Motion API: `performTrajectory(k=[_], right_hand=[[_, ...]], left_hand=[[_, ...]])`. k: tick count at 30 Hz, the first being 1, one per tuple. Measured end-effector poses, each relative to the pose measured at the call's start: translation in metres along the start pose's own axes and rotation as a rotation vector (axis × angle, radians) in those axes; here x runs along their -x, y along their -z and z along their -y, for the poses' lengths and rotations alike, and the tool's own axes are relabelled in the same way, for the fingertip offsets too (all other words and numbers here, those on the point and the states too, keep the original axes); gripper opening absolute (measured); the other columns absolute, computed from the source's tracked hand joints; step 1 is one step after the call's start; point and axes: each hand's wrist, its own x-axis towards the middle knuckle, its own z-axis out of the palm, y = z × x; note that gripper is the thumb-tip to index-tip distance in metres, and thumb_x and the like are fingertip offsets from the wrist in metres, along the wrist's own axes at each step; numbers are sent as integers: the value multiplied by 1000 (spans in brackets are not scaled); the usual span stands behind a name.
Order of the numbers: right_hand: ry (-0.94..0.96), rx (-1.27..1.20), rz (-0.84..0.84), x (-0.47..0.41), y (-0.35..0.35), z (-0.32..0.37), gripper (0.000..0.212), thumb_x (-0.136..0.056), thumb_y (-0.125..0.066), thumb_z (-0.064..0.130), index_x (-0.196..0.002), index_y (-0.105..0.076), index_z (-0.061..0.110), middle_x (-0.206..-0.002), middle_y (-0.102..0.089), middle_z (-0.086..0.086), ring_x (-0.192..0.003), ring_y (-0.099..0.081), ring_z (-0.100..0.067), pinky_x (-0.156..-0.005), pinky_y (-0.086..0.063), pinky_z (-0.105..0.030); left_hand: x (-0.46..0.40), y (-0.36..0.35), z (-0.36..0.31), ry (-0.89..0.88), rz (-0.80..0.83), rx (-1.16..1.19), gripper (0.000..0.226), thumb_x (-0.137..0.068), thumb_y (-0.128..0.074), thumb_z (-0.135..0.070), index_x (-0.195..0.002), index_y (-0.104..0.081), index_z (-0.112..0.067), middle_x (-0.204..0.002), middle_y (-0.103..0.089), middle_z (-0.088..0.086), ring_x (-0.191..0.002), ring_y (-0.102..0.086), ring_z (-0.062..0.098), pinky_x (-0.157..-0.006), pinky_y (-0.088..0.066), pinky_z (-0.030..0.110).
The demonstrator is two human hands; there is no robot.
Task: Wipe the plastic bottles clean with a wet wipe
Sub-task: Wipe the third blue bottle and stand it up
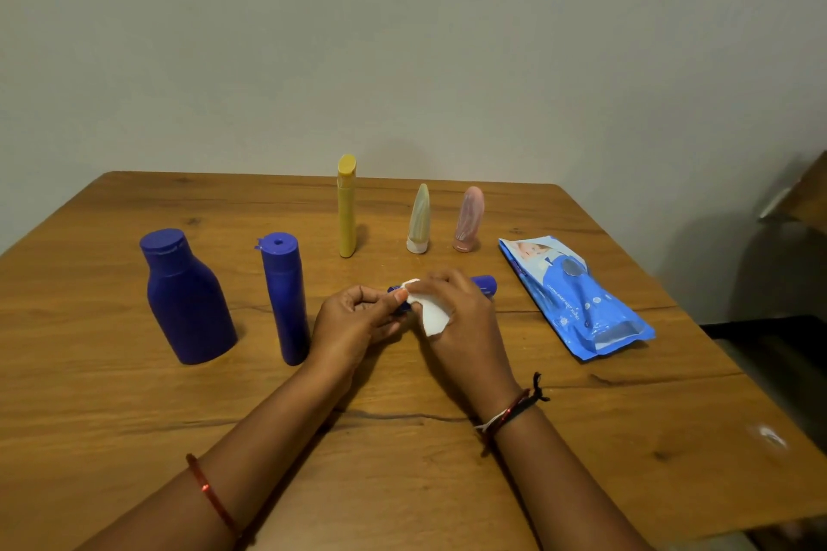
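Observation:
A small blue bottle lies sideways between my hands at the table's middle, mostly hidden. My left hand pinches its left end. My right hand wraps over the bottle and holds a white wet wipe against it. A wide blue bottle and a slim blue bottle stand at the left. Further back stand a yellow bottle, a pale cream tube and a pink tube.
A blue wet wipe pack lies flat at the right on the wooden table. A grey wall rises behind the table's far edge. Dark furniture sits beyond the right edge.

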Motion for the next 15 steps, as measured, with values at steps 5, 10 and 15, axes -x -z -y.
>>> performTrajectory(k=[5, 10, 15], right_hand=[[-81, 88, -98, -4, 7, -9, 26, -80, -66, 1, -100, -70, 17, -100, -56, 6, -94, -50, -4, -80, -37, -9], [-301, 239, -158, -8, 20, -26, 38, -81, -63, -1, -112, -65, 21, -110, -56, 0, -96, -46, -6, -78, -37, -18], [-282, 260, -151, -8, 16, -21, 41, -79, -65, -1, -114, -64, 19, -111, -55, 0, -102, -51, -12, -80, -39, -19]], left_hand=[[1, -1, -5, 59, -12, 34, 25, -80, -73, -17, -96, -64, 0, -81, -74, 13, -72, -73, 18, -54, -54, 17], [0, 3, -9, 104, 15, 1, 31, -80, -73, -18, -102, -64, 1, -88, -74, 13, -77, -73, 18, -58, -55, 18], [-3, 2, -9, 146, 3, -10, 31, -79, -74, -19, -101, -65, 1, -81, -75, 12, -75, -74, 19, -54, -55, 17]])
